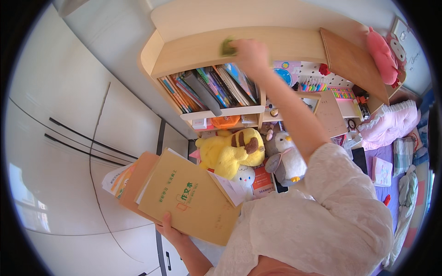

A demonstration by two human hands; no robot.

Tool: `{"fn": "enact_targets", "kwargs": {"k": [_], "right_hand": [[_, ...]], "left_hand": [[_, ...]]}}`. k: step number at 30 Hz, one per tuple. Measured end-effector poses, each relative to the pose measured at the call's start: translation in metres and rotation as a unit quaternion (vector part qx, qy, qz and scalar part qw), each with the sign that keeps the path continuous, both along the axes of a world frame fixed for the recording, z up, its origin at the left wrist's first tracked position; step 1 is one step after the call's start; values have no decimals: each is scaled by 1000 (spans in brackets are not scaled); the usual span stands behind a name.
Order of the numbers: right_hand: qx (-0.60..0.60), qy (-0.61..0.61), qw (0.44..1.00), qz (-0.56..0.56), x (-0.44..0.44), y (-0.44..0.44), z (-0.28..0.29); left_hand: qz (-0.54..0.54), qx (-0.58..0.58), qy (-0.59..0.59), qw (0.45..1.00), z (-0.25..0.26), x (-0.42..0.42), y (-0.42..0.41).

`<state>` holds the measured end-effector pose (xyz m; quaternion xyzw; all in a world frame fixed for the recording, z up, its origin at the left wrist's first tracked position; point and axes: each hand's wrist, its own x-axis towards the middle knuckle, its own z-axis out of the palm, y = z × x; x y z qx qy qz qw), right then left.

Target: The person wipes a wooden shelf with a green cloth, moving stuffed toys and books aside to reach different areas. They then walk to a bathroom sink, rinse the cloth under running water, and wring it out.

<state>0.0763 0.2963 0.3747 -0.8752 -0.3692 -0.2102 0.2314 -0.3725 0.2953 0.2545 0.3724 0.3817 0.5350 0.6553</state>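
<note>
My left hand (171,232) grips a stack of paper goods by its lower edge, thumb on top. Uppermost is a tan composition notebook (193,203) with green printing, over a brown folder (140,186) and loose printed sheets (115,181). Stretched out over the top board (193,50) of a light wooden bookcase, my right hand (252,53) holds a green cloth (228,47) against or just above the board. Both the hand and the cloth are blurred. Beneath that board stands a leaning row of books (214,86).
A yellow plush toy (228,148), a white plush toy (244,179) and a grey penguin plush (286,160) sit before the bookcase. White cabinet doors (69,172) with black handles rise at left. A brown board (352,62) and pink plush toy (381,57) are at right, above a bed (383,172).
</note>
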Motion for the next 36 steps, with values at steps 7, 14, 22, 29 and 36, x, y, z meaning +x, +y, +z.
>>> {"fn": "enact_targets", "kwargs": {"k": [7, 14, 22, 29, 36], "right_hand": [[21, 97, 974, 205, -45, 90, 30], [8, 9, 987, -158, 141, -21, 53], [-192, -36, 964, -179, 99, 33, 48], [-190, -20, 982, 16, -4, 179, 51], [-99, -2, 985, 140, -12, 216, 29]], "left_hand": [[-52, 20, -12, 998, 12, 27, 11], [-42, -17, -2, 999, 11, 25, 26], [-15, -32, 1, 999, -16, 17, 51], [50, -69, -5, 996, -33, -8, 55], [81, -46, 5, 996, -41, -42, 49]]}}
